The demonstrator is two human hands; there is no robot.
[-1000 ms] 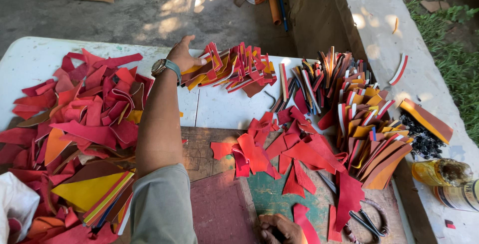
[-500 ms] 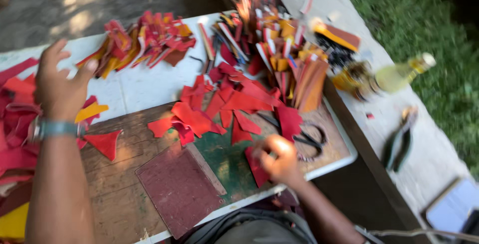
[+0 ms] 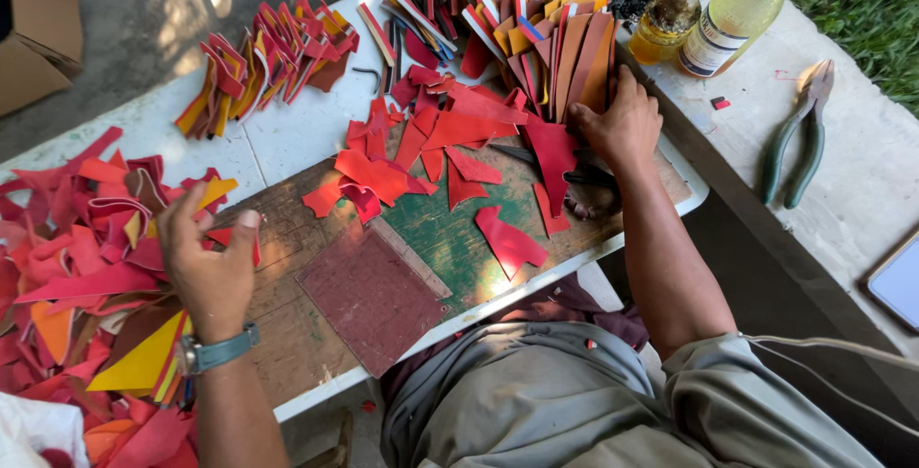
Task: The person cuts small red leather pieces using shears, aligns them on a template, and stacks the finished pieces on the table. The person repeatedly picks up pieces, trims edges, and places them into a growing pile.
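the left hand (image 3: 206, 262) pinches a small red scrap (image 3: 233, 236) between thumb and fingers, closed on it, at the inner edge of the big heap of red and orange offcuts (image 3: 86, 267) that lies to its left; the scrap sits at the fingertips, pointing toward the middle of the wooden work board (image 3: 287, 324). the left wrist, wearing a teal-strapped watch (image 3: 215, 353), is bent back a little, palm turned down and inward, with the forearm running up from the bottom of the view. the right hand (image 3: 622, 128) is well apart on the other side of the board, palm down with fingers spread and pressed against the foot of the standing bundle of orange and tan strips (image 3: 565, 42); it grips nothing that shows, and whether a finger hooks the black scissors (image 3: 584, 181) lying just beside and below it cannot be told. between the two hands lie the loose red pieces (image 3: 431, 143) scattered on the green cutting mat (image 3: 450, 238), their long edges mostly slanting up to the right, nearer the right hand than the left. a dark red square pad (image 3: 369, 296) lies flat nearest the body. green-handled pliers (image 3: 799, 147) and two bottles (image 3: 708, 13) sit on the concrete ledge (image 3: 862, 200) beyond the right arm.
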